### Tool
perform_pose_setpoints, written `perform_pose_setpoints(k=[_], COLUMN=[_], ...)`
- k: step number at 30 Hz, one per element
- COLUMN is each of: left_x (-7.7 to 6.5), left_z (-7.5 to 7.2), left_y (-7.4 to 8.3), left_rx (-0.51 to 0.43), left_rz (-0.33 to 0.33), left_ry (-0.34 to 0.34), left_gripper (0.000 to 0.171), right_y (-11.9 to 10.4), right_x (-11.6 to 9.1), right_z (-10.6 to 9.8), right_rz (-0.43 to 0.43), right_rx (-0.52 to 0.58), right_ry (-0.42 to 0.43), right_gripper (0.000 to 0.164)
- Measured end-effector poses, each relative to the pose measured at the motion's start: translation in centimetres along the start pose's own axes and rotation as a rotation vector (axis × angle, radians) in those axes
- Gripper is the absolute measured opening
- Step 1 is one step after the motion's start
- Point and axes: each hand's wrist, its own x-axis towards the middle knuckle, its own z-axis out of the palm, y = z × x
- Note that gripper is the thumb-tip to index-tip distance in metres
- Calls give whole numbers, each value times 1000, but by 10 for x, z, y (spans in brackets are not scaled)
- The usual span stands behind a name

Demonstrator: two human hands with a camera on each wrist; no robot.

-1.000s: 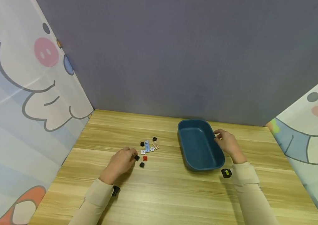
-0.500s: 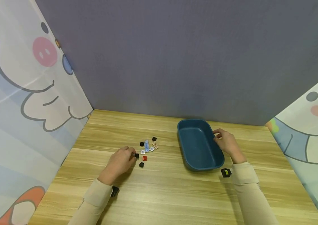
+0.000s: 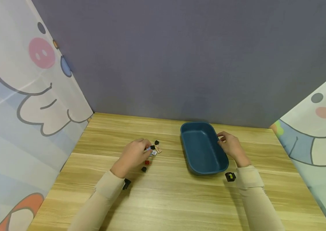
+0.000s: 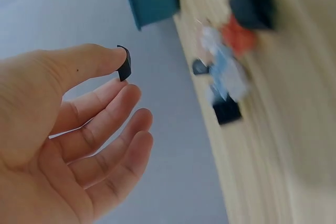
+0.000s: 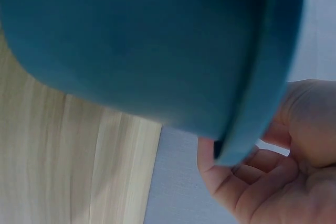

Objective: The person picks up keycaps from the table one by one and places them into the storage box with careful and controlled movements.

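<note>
My left hand (image 3: pixel 134 153) pinches a small black keycap (image 4: pixel 125 65) between thumb and forefinger, raised off the table in the left wrist view. Its other fingers are loosely bent. Below and beyond the hand lie a red keycap (image 3: pixel 147 162), a white one (image 3: pixel 154 153), a beige one (image 3: pixel 158 149) and other black ones, such as the near black keycap (image 3: pixel 144 169). The hand partly covers a light blue piece. My right hand (image 3: pixel 230 146) holds the right rim of a dark blue plastic bin (image 3: pixel 204 150), thumb and fingers around the edge.
The wooden table (image 3: pixel 168 199) meets a grey back panel (image 3: pixel 163 64). Cartoon-printed sheets stand at left and right. A black wrist camera mount (image 3: pixel 230 176) shows beside the right cuff, another (image 3: pixel 126 184) by the left.
My left hand has picked up the black keycap from the group's left side and moved away from me and to the right over the pieces. My right hand stays at the bin's rim.
</note>
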Motion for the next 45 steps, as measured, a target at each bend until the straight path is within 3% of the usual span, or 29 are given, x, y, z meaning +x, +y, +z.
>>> perform_pose_setpoints(k=[7, 16, 21, 28, 45], left_x=[22, 42, 48, 50, 50], left_z=[10, 26, 34, 38, 42], left_y=[30, 80, 100, 109, 112], left_rx=[-37, -89, -106, -123, -125], left_rz=[35, 156, 218, 230, 233], left_ry=[-28, -67, -70, -62, -67], left_gripper=[21, 23, 23, 22, 25], right_y=[0, -1, -2, -2, -2], right_x=[0, -1, 0, 0, 1], right_z=[0, 1, 2, 3, 1], right_rz=[12, 15, 3, 5, 14], right_rx=[4, 14, 13, 15, 23], right_ry=[-10, -7, 8, 7, 6], right_gripper=[33, 33, 32, 33, 32])
